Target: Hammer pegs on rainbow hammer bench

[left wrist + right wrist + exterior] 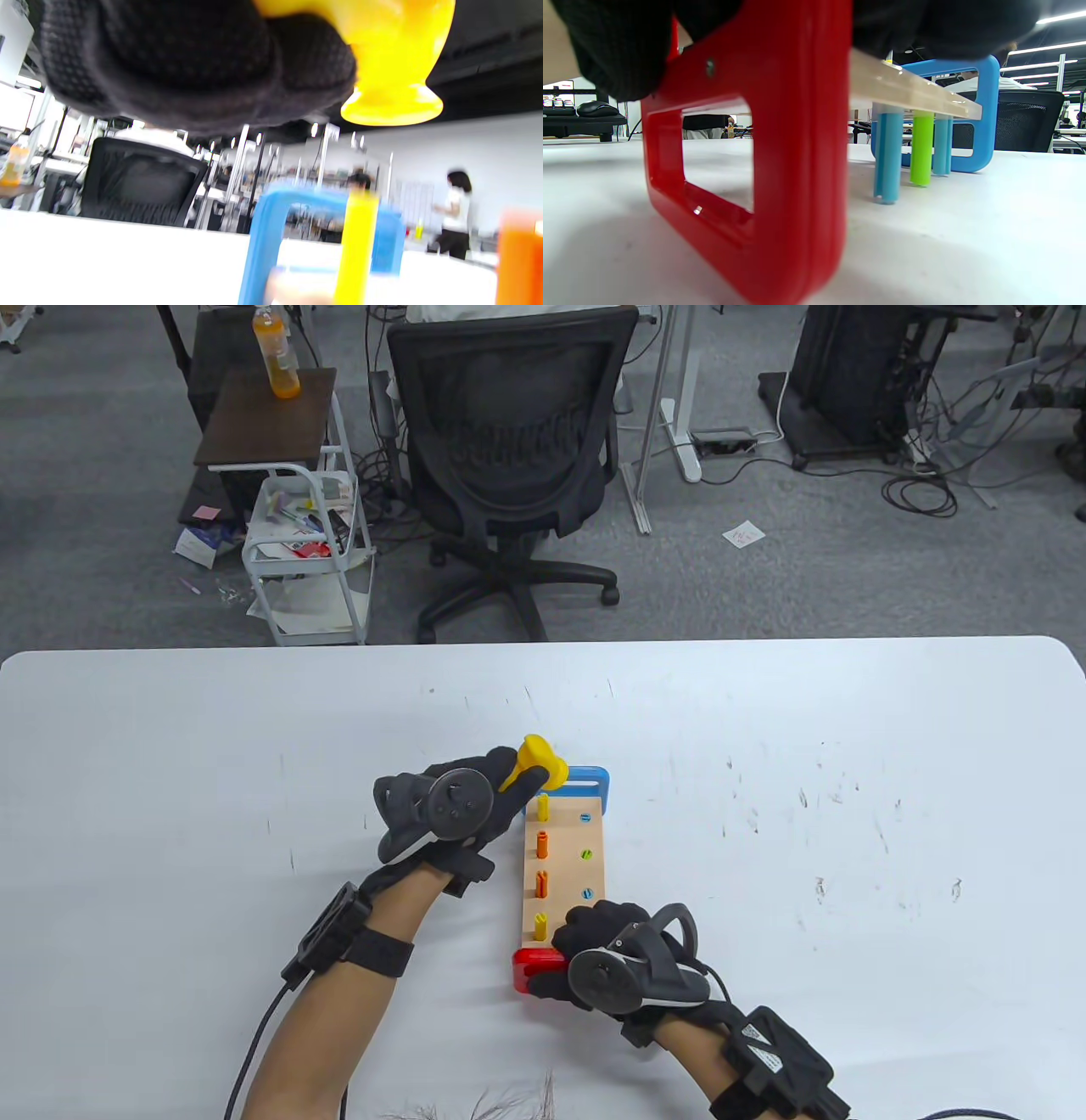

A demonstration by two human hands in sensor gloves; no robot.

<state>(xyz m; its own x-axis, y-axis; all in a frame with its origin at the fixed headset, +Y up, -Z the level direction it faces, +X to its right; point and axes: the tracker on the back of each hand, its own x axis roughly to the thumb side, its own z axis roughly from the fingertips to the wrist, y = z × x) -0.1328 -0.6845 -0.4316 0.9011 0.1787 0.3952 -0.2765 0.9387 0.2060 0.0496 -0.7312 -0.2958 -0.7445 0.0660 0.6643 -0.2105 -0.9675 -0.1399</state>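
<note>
The hammer bench [570, 872] is a pale wooden board between a blue end frame [589, 780] and a red end frame [536, 968]. Its left row has yellow and orange pegs [541, 845] standing up; its right row has blue and green pegs [585, 854] sunk flush, their shafts [921, 148] reaching the table below. My left hand [462, 814] grips the yellow hammer [536, 763], its head [392, 63] hanging above the far yellow peg [356, 250]. My right hand [607, 954] holds the bench's near end, fingers on the board and red frame [772, 140].
The white table [764, 780] spreads wide to both sides of the bench. Beyond its far edge stand a black office chair [509, 449], a small white cart [310, 551] and a side table with an orange bottle [276, 352].
</note>
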